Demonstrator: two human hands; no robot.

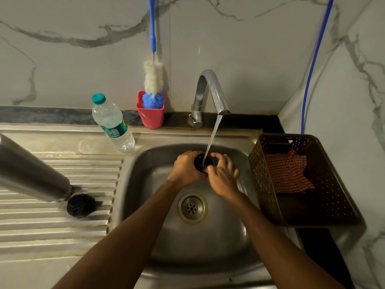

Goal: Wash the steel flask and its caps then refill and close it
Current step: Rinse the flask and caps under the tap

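Steel flask on the drainboard well left of both hands, loose black cap touching its end, left hand gripping another black cap under the tap stream, right hand curled round its other side, brown basket just right.

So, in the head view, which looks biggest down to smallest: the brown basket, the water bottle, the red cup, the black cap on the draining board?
1. brown basket
2. water bottle
3. red cup and black cap look about alike; the cap lies nearer the camera, so I will not rank them.
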